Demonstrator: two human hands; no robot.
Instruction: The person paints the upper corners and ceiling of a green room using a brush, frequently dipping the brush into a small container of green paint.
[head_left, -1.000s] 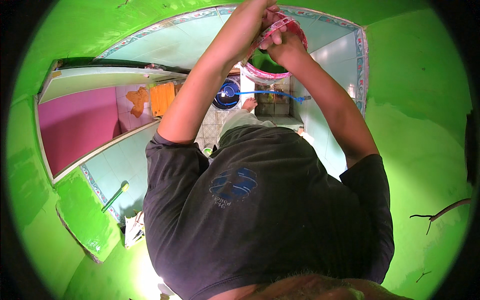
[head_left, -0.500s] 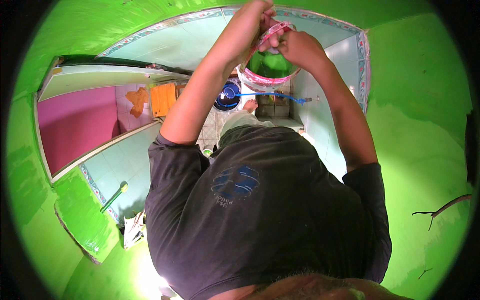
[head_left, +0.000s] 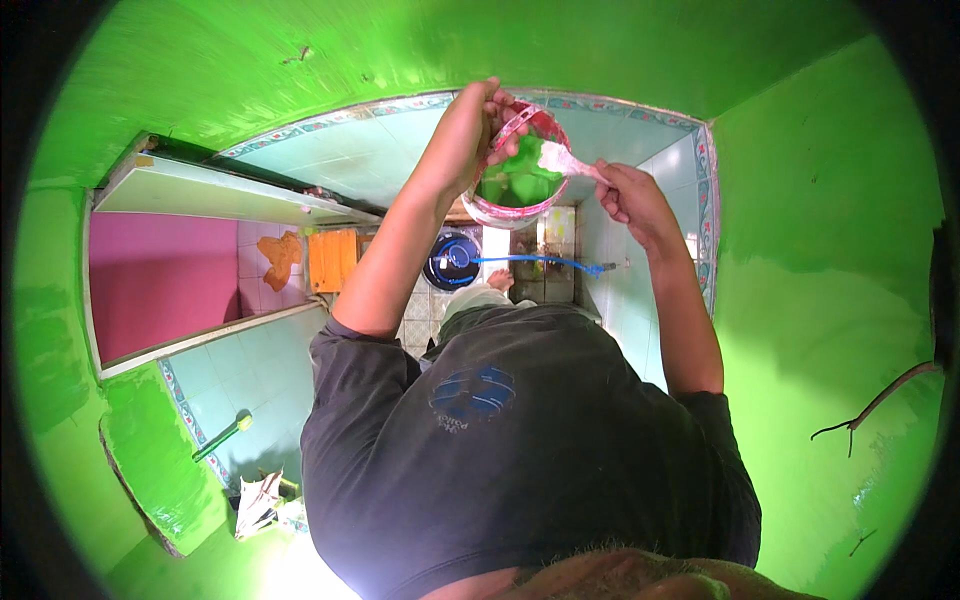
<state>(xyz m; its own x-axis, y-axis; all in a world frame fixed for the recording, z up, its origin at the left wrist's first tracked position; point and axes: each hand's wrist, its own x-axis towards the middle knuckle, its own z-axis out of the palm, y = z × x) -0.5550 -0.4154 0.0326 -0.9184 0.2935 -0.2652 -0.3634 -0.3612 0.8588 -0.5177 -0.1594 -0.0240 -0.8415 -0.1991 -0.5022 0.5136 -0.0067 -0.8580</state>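
My left hand (head_left: 486, 125) is closed at the far side of a paint bucket (head_left: 512, 213), on its pink-smeared strap-like handle, and holds the bucket up in front of me. Green paint (head_left: 512, 186) covers the inside of the bucket. A paintbrush (head_left: 582, 169) with a pale, paint-smeared head lies across the bucket's right rim, its head over the opening. Its handle runs into my right hand (head_left: 634, 204), whose fingers are closed round the end. Whether the bristles touch the paint, I cannot tell.
Green-painted walls (head_left: 800, 260) surround me above pale tiles with a patterned border. Below the bucket stand a dark tub (head_left: 452, 262) and a blue hose (head_left: 535, 259) stretching right. At the left are a white-edged opening, an orange panel (head_left: 331, 262) and a green-handled brush (head_left: 222, 438).
Bucket and both hands sit lower in view. My right hand has drawn right, away from my left, and the paintbrush now shows clearly. The left hand stays at the bucket.
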